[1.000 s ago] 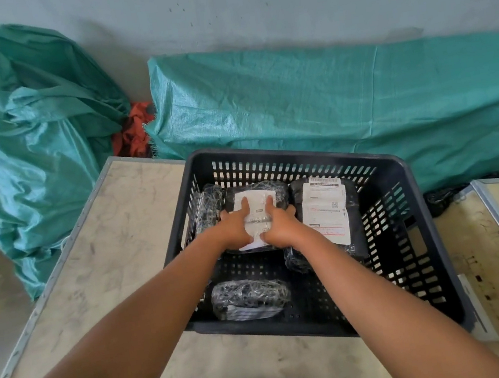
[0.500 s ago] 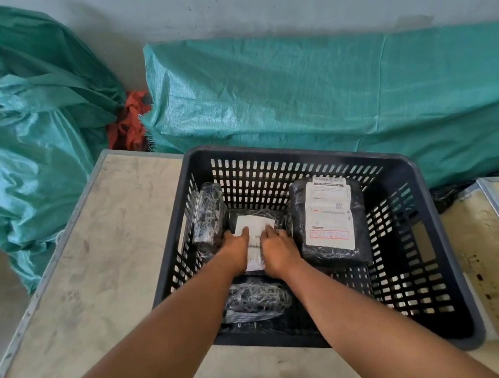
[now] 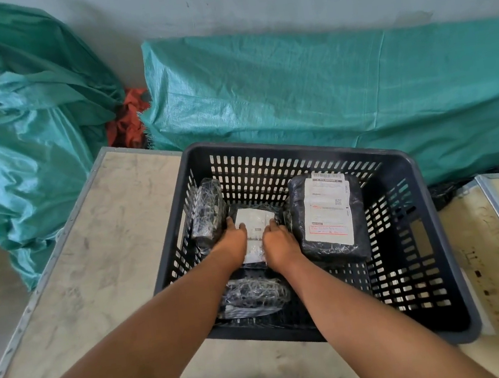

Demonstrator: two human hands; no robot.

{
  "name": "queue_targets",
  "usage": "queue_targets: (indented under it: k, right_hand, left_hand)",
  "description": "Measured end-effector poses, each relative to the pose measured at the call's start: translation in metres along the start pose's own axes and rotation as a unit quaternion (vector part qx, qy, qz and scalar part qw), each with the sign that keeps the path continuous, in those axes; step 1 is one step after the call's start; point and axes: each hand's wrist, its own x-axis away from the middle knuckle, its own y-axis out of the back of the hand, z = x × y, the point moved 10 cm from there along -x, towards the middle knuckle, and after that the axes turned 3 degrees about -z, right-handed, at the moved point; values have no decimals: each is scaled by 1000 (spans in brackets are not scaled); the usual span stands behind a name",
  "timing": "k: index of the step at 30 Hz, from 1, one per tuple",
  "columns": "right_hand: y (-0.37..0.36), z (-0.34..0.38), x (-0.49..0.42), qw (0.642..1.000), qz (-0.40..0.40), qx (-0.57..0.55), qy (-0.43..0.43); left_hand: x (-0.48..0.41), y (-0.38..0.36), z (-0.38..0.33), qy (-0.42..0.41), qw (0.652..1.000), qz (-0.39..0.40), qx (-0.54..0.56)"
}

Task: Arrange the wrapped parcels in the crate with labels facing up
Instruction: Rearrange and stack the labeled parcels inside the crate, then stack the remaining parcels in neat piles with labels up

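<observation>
Crate point(image 3: 443, 299): dark slotted plastic, on a pale surface point(image 3: 93, 274), green sacks point(image 3: 324, 88) behind against the wall. Contents, four wrapped parcels. Big parcel point(image 3: 326, 219): right of centre, lying flat, white label up; appears done. Middle parcel point(image 3: 256, 232): just left of the big one, white label up, low in the crate, held at both sides; whether it already rests on the floor cannot be told. Left hand point(image 3: 230, 246): fingers curled on the middle parcel's left edge. Right hand point(image 3: 278, 242): fingers curled on its right edge. Both hands grip this one item and nothing else. Left parcel point(image 3: 208, 213): against the left wall, standing on edge and tilted, no label showing; judged not yet arranged. Near parcel point(image 3: 253, 297): by the near wall, partly under the forearms, shiny wrap only, no label visible; judged likewise pending. Progress estimate: about half done, two labels up, two parcels probably to be turned. The right half of the crate floor is free for them.
</observation>
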Motion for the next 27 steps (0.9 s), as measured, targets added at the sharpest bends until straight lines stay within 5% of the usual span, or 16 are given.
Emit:
queue_targets:
  k: [4, 8, 12, 17, 21, 27]
  right_hand:
    - [-3, 2, 4, 999, 1, -4, 39]
    - [0, 6, 11, 996, 10, -54, 74]
    - [24, 12, 17, 962, -23, -261, 77]
    - [59, 47, 15, 936, -80, -326, 102]
    - [65, 96, 12, 915, -55, -366, 157]
    - [55, 108, 13, 924, -73, -347, 141]
  left_hand:
    - [10, 23, -15, 22, 1000, -22, -1]
    - [38, 61, -49, -59, 997, -51, -27]
    - [87, 128, -59, -148, 973, -173, 41]
    - [143, 186, -21, -214, 930, -295, 52]
    - [139, 176, 32, -105, 963, -238, 78]
    - [134, 145, 59, -92, 967, -151, 184]
